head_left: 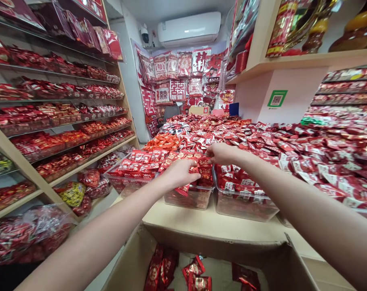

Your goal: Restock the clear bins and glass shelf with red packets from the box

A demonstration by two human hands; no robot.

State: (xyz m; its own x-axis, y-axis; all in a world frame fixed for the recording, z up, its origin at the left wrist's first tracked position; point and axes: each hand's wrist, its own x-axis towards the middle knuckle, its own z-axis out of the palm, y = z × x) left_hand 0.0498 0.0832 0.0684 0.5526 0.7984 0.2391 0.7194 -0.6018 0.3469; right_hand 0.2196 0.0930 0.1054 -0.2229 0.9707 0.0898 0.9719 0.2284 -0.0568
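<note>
Both hands reach over a clear plastic bin (pixel 188 199) filled with red wrapped packets. My left hand (pixel 182 173) is above the bin's left part, thumb and fingers apart, with a red packet (pixel 182 190) just beneath it. Fingers curled downward, my right hand (pixel 221 154) is at the bin's back right corner; whether it holds a packet is hidden. Another clear bin (pixel 247 206) of red packets stands to the right, and one more (pixel 125 184) to the left. Below, an open cardboard box (pixel 226 250) has several red packets (pixel 198 281) lying on its bottom.
Heaps of red packets (pixel 262 139) cover the counter (pixel 183 218) behind the bins. Stocked shelves (pixel 59 74) line the left side, with plastic bags of packets (pixel 28 234) below them. At the right, a wooden shelf (pixel 298 62) juts over the counter beside a white pillar (pixel 295 89).
</note>
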